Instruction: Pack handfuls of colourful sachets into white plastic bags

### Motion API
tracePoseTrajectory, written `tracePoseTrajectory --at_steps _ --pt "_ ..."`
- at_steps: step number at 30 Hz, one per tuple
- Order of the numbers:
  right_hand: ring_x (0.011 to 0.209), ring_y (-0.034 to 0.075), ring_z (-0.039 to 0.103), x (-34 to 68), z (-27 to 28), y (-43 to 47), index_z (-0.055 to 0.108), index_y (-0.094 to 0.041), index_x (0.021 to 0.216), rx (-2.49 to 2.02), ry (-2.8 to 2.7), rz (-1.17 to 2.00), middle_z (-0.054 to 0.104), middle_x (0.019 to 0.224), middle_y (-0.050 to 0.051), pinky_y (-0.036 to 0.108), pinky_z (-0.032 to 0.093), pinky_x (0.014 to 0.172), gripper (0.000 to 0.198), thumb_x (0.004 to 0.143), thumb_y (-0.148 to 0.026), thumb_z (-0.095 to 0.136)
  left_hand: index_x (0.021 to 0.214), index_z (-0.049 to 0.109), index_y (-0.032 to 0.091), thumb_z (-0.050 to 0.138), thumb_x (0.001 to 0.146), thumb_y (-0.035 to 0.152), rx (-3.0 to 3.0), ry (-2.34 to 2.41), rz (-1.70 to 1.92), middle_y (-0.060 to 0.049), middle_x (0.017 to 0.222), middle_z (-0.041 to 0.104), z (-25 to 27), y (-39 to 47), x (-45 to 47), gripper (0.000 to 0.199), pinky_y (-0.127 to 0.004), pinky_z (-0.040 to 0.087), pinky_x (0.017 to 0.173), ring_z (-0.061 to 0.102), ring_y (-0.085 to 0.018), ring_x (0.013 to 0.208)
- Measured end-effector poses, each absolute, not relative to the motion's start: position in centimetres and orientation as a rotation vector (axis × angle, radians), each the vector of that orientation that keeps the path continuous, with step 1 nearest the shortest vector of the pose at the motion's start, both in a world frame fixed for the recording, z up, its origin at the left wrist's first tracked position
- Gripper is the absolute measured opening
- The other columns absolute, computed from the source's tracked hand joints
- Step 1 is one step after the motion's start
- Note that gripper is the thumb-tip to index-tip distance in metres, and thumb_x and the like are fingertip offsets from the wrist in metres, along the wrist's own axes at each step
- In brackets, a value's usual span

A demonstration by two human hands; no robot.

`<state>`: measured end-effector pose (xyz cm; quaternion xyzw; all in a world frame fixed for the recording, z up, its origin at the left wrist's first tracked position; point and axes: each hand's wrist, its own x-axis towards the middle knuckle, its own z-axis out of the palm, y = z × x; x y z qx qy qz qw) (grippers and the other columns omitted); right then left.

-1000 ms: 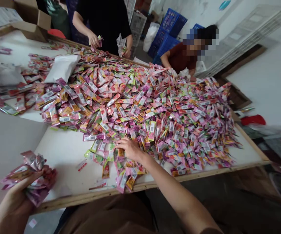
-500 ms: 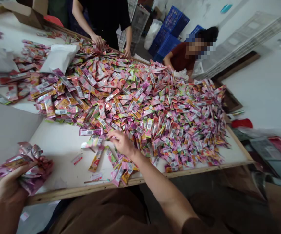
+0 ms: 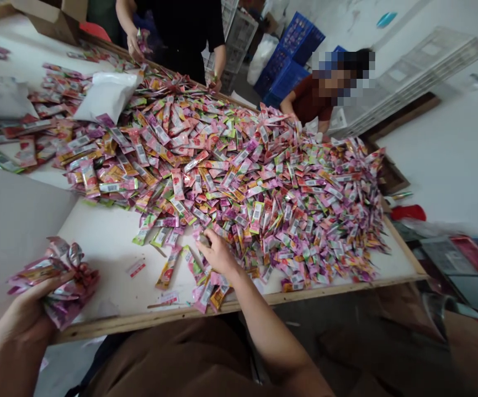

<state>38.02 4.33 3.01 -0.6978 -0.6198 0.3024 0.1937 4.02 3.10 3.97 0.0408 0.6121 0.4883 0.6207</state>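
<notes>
My left hand (image 3: 36, 300) is closed around a bunch of small, shiny stick sachets (image 3: 63, 270), pink, purple and orange, at the table's left front. My right hand (image 3: 218, 253) is at the near edge of a large heap of similar sachets (image 3: 239, 165), its thumb and forefinger bent together on a pinkish sachet (image 3: 197, 230); the other fingers are partly hidden. Left of it lie some loose sachets, among them a green-ended one (image 3: 143, 229) and an orange one (image 3: 168, 269). More loose sachets (image 3: 203, 292) lie just below that hand, by the table's front edge.
A white pillow-shaped bag (image 3: 106, 96) rests on the heap, and another (image 3: 1, 96) lies at far left. A grey-white panel (image 3: 19, 220) borders the left side. Across the wood-edged table (image 3: 110, 317), a person in black (image 3: 181, 38) and a person in dark red (image 3: 311, 102) handle sachets.
My right hand has moved slightly right and down, away from the blurred sachet now resting on the table. My left hand keeps its bunch. The person in black has lifted one hand with sachets.
</notes>
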Motion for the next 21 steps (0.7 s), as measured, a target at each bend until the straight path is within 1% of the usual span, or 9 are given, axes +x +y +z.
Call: tracePoseTrajectory --at_steps 2,5,7,8,11,14,17,19,21 --pt "0.072 0.017 0.065 37.6 2.9 3.9 0.057 -0.021 0.093 -1.999 -1.653 0.923 0.068 0.08 0.0 0.026 0.048 0.067 0.007 0.089 -0.027 0.057 0.1 0.072 0.016 0.066 0.055 -0.004 0.197 1.325 1.131 -0.006 0.084 0.078 3.3 3.1 3.5 0.05 -0.042 0.064 0.058 0.073 -0.028 0.065" --pt "0.087 0.023 0.068 36.3 1.5 2.9 0.058 -0.017 0.105 -2.194 -1.726 0.868 0.072 0.096 0.01 0.032 0.051 0.075 0.03 0.081 -0.031 0.069 0.095 0.072 0.017 0.067 0.054 -0.004 0.268 1.285 1.152 -0.004 0.084 0.078 2.4 3.1 3.1 0.047 -0.041 0.065 0.06 0.073 -0.025 0.063" --pt "0.094 0.029 0.069 35.6 0.8 2.6 0.061 -0.015 0.105 -2.284 -1.866 0.846 0.072 0.101 0.017 0.036 0.051 0.079 0.041 0.074 -0.036 0.077 0.094 0.072 0.017 0.068 0.054 -0.004 0.245 1.277 1.142 -0.004 0.082 0.077 2.0 3.2 3.0 0.045 -0.041 0.064 0.061 0.072 -0.024 0.062" --pt "0.093 0.03 0.069 35.5 0.7 2.6 0.063 -0.015 0.101 -2.309 -1.894 0.872 0.073 0.098 0.017 0.037 0.051 0.078 0.039 0.074 -0.038 0.077 0.093 0.072 0.016 0.069 0.054 -0.004 0.236 1.272 1.139 -0.003 0.08 0.077 1.9 3.2 3.0 0.044 -0.042 0.064 0.062 0.072 -0.024 0.061" --pt "0.085 0.026 0.07 35.8 1.6 3.6 0.066 -0.018 0.088 -2.216 -1.669 1.086 0.073 0.085 0.009 0.035 0.052 0.075 0.03 0.076 -0.044 0.073 0.093 0.071 0.015 0.07 0.055 -0.004 0.205 1.238 1.122 -0.004 0.079 0.077 1.9 3.2 2.9 0.043 -0.043 0.064 0.065 0.072 -0.023 0.062" --pt "0.074 0.021 0.068 36.3 3.3 4.9 0.066 -0.018 0.089 -1.817 -1.253 1.472 0.071 0.076 0.003 0.032 0.054 0.07 0.039 0.075 -0.054 0.071 0.092 0.07 0.015 0.072 0.054 -0.006 0.166 1.216 1.125 -0.004 0.081 0.077 2.0 3.1 2.9 0.043 -0.042 0.065 0.066 0.072 -0.023 0.063" --pt "0.057 0.018 0.063 35.9 4.2 5.9 0.064 -0.016 0.082 -1.529 -1.032 1.847 0.066 0.065 0.001 0.03 0.052 0.056 0.045 0.073 -0.06 0.069 0.092 0.07 0.015 0.076 0.055 -0.004 0.17 1.202 1.138 -0.004 0.081 0.077 1.6 3.1 2.7 0.042 -0.043 0.065 0.066 0.072 -0.024 0.064" --pt "0.05 0.015 0.058 35.0 4.1 6.7 0.061 -0.016 0.074 -1.532 -1.055 1.903 0.063 0.062 0.0 0.027 0.048 0.049 0.042 0.071 -0.057 0.072 0.095 0.07 0.015 0.077 0.056 -0.002 0.162 1.178 1.125 -0.006 0.082 0.077 1.2 3.1 2.5 0.043 -0.045 0.065 0.068 0.073 -0.025 0.067" --pt "0.053 0.014 0.057 33.8 3.8 7.8 0.061 -0.017 0.077 -1.61 -1.24 1.735 0.064 0.066 -0.001 0.024 0.046 0.049 0.033 0.07 -0.046 0.075 0.096 0.07 0.014 0.078 0.056 -0.002 0.133 1.156 1.112 -0.007 0.082 0.076 0.9 3.2 2.3 0.044 -0.047 0.064 0.07 0.073 -0.026 0.069"
